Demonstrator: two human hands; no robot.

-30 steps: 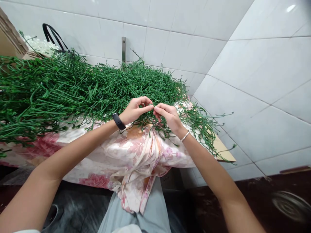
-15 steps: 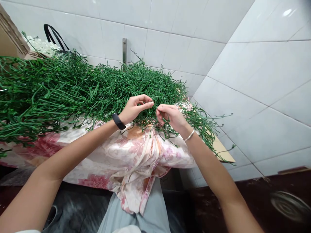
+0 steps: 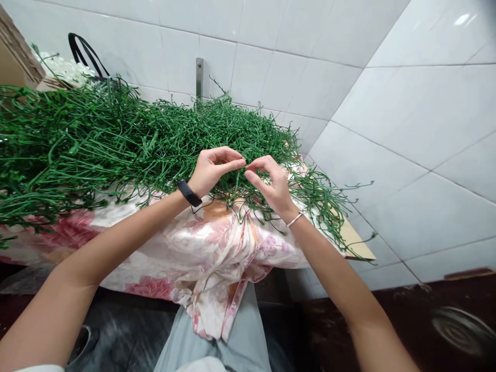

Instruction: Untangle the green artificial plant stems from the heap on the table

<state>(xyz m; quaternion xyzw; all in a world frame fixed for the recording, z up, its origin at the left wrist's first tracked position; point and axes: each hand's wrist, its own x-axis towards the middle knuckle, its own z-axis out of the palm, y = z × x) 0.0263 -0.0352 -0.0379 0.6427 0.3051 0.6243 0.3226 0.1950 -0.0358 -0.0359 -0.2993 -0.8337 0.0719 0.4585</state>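
Tiled wall (image 3: 294,31) behind, above green stems (image 3: 155,137) the right hand (image 3: 276,187) has parted finger and thumb, seemingly loosening; left hand (image 3: 207,170) near-pinched, any hold unclear.

Both forearms (image 3: 135,227) angled inward, left hand (image 3: 208,169) apparently pinched, right hand (image 3: 274,183) facing it, thumb (image 3: 256,182) and forefinger (image 3: 260,163) parted

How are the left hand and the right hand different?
The left hand has a wide black band at its wrist; the right hand has a thin, pale bracelet. The left hand points mostly across, toward the right of the picture, while the right hand points up and to the left. Both have no glove, and bent fingers in front of the green stems.
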